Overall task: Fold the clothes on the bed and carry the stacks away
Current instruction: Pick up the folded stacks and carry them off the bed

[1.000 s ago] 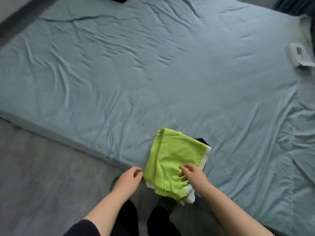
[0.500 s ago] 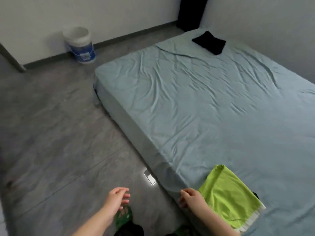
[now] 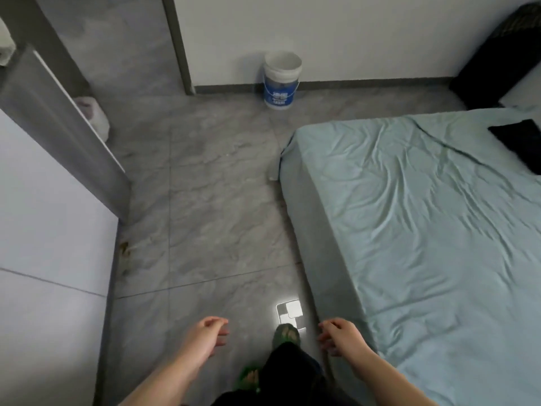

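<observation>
The bed (image 3: 424, 230) with a wrinkled pale blue sheet fills the right side of the head view. A folded black garment (image 3: 521, 142) lies on it at the far right edge. My left hand (image 3: 205, 338) hangs over the floor with loosely curled fingers and holds nothing. My right hand (image 3: 339, 336) hovers beside the bed's near side, fingers relaxed, also holding nothing. The green folded stack is out of view.
Grey tiled floor (image 3: 210, 215) stretches ahead. A white and blue bucket (image 3: 281, 80) stands at the wall. A grey door (image 3: 64, 127) stands open at left, with a white bag (image 3: 93, 117) behind it. A dark cabinet (image 3: 497, 57) sits at top right.
My view has swung left from the bed toward the floor and doorway. The green folded stack has left the view. Both hands came off it and now hang free.
</observation>
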`<move>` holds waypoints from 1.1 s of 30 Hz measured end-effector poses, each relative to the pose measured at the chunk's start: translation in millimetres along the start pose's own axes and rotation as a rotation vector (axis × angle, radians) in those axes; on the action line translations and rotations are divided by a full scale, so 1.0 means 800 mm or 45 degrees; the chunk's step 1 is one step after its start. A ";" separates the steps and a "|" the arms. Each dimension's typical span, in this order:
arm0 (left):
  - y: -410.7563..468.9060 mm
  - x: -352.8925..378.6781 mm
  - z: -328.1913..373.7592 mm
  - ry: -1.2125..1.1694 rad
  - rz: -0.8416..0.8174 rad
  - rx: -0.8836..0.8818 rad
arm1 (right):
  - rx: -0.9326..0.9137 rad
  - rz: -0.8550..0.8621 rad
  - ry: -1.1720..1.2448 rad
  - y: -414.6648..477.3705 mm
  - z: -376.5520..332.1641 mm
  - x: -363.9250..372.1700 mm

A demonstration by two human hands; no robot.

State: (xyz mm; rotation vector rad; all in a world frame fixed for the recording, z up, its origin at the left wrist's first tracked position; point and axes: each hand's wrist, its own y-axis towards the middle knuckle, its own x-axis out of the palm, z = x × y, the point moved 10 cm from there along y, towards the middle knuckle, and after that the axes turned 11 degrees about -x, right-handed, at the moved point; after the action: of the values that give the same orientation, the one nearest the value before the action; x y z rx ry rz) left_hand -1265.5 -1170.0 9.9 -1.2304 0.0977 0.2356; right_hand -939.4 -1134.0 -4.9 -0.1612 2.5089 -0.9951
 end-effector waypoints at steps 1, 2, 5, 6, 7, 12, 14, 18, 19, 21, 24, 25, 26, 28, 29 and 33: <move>0.008 -0.006 0.014 -0.044 0.009 0.008 | 0.013 -0.018 -0.021 0.013 -0.008 0.002; 0.017 -0.011 0.029 -0.083 0.017 0.017 | 0.024 -0.036 -0.052 0.027 -0.015 0.003; 0.045 -0.017 0.077 -0.162 0.021 0.009 | 0.065 -0.090 -0.113 0.076 -0.041 0.006; 0.056 -0.017 0.095 -0.178 0.021 -0.007 | 0.076 -0.105 -0.120 0.097 -0.053 0.006; 0.067 -0.018 0.113 -0.190 0.026 -0.023 | 0.079 -0.114 -0.121 0.119 -0.068 0.006; 0.104 -0.036 0.212 -0.236 0.076 -0.074 | 0.067 -0.128 -0.078 0.240 -0.170 -0.003; 0.118 -0.049 0.259 -0.225 0.091 -0.062 | 0.038 -0.156 -0.060 0.283 -0.222 0.000; 0.162 -0.091 0.343 -0.214 0.140 -0.037 | -0.041 -0.213 -0.050 0.368 -0.340 0.012; 0.172 -0.105 0.361 -0.226 0.171 -0.050 | -0.060 -0.218 -0.052 0.385 -0.370 0.016; 0.195 -0.134 0.391 -0.254 0.207 -0.093 | -0.102 -0.226 -0.052 0.421 -0.428 0.024; 0.230 -0.172 0.446 -0.312 0.224 -0.118 | -0.153 -0.238 -0.012 0.470 -0.509 0.041; 0.245 -0.183 0.468 -0.318 0.238 -0.142 | -0.165 -0.233 -0.011 0.487 -0.533 0.047; 0.261 -0.193 0.491 -0.311 0.251 -0.152 | -0.173 -0.220 -0.018 0.503 -0.554 0.052; 0.285 -0.206 0.543 -0.292 0.230 -0.137 | -0.180 -0.187 -0.010 0.530 -0.591 0.061; 0.297 -0.211 0.574 -0.280 0.203 -0.119 | -0.183 -0.164 0.000 0.543 -0.608 0.065; 0.342 -0.233 0.694 -0.167 0.119 -0.104 | -0.132 -0.049 0.028 0.584 -0.662 0.068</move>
State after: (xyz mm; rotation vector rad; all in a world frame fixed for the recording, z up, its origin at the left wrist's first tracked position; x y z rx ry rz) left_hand -1539.5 -584.8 -19.5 -1.2895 0.0321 0.4044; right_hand -1195.6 -473.6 3.3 -0.2323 2.5877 -0.8867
